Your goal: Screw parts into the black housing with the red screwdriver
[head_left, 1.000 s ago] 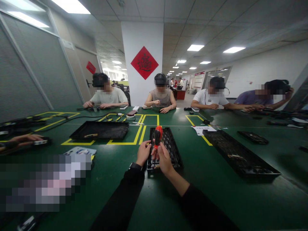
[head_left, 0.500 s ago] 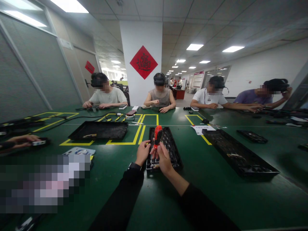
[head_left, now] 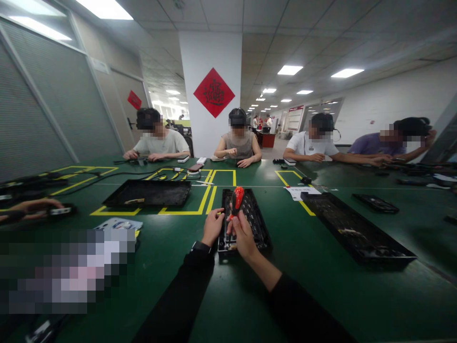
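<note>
A screwdriver (head_left: 237, 200) with a red and black handle stands nearly upright, its shaft pointing down at the near part of a black plastic casing (head_left: 262, 224). Closed round the lower end of its handle are the fingers of my right hand (head_left: 245, 238). My left hand (head_left: 213, 228) grips the left edge of the casing, thumb and fingers bent at its rim. Rows of small metallic-looking spots show inside the casing. The screwdriver's tip is too small to make out.
Black trays lie to the left (head_left: 153, 193) and right (head_left: 360, 233), each with a small pale strip. A white paper sheet (head_left: 303, 192) touches the right one. At far left a co-worker's hand (head_left: 39, 208) holds a small device. Several people sit across the table.
The screwdriver's handle leans slightly more to the right than before. My left hand stays at the casing's edge, and the whole view has shifted a little.
</note>
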{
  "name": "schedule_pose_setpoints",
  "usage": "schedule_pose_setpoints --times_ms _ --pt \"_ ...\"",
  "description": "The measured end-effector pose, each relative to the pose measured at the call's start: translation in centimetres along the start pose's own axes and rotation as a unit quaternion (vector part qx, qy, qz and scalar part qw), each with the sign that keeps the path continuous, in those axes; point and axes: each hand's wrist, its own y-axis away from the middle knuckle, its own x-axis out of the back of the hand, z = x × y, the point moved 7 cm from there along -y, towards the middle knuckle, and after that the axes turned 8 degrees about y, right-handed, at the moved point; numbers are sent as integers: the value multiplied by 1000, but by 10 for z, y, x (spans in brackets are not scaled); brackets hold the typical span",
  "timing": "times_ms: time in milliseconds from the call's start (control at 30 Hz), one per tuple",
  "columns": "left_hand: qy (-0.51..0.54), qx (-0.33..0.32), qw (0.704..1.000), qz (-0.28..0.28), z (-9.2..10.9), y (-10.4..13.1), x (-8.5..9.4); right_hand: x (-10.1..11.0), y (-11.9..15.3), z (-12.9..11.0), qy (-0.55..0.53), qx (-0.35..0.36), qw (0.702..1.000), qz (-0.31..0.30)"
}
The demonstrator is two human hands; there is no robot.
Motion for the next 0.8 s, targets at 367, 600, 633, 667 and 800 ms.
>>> schedule_pose_setpoints --times_ms 367,600,633,667,800 --pt "1 1 1000 0 1 3 0 -6 1 3 -58 -36 997 -33" --pt "18 0 1000 -4 -1 2 0 -8 2 7 -84 -48 995 -33" --pt "19 -1 1000 -3 -1 2 0 -8 2 7 -83 -45 995 -33" --pt "18 -1 1000 -3 -1 2 0 -8 2 6 -79 -43 995 -34" --pt "8 -5 1000 -2 -1 2 0 -7 2 4 -70 -42 996 -35"
